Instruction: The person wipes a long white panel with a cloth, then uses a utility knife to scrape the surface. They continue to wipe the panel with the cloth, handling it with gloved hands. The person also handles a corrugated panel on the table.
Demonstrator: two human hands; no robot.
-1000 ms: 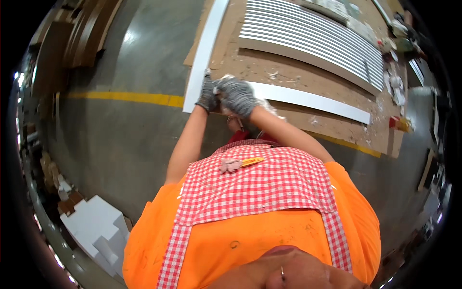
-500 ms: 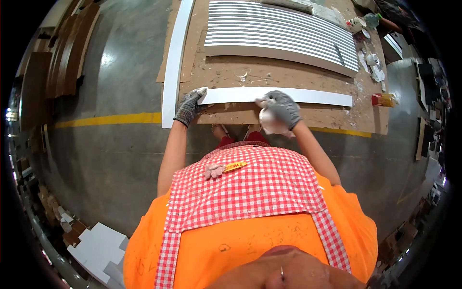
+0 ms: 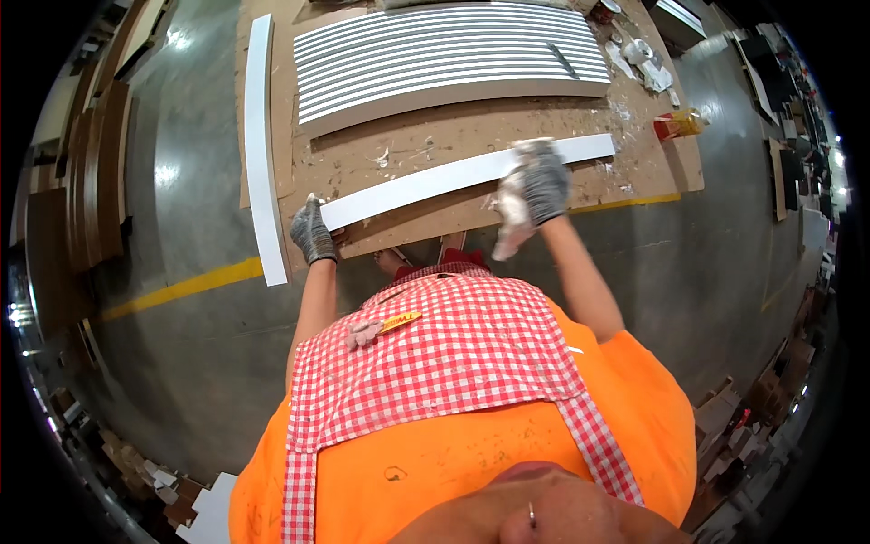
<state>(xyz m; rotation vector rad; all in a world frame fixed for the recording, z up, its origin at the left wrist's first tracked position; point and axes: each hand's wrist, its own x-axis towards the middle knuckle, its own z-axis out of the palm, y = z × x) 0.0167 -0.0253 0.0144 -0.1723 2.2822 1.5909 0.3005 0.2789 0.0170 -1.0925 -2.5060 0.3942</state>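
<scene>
A long narrow white board (image 3: 426, 188) lies across the near part of the brown work surface (image 3: 362, 150). My left hand (image 3: 314, 234), in a grey glove with whitish fingertips, is closed on the board's left end. Toward the right end, my gloved right hand (image 3: 546, 186) lies over the board, closed around a white cloth (image 3: 515, 218) that hangs down past the near edge. Motion smears this hand, and its fingertips are partly hidden.
Behind the board sits a row of similar white-edged boards (image 3: 453, 95) with a dark slim tool (image 3: 562, 60) on top. Another white board (image 3: 261, 154) overhangs the left side. To the right are a red-and-yellow container (image 3: 678, 124) and crumpled white material (image 3: 645, 65).
My right hand and the cloth have moved along the board toward its right end. My left hand stays at the left end. The whole view has turned and shifted.
</scene>
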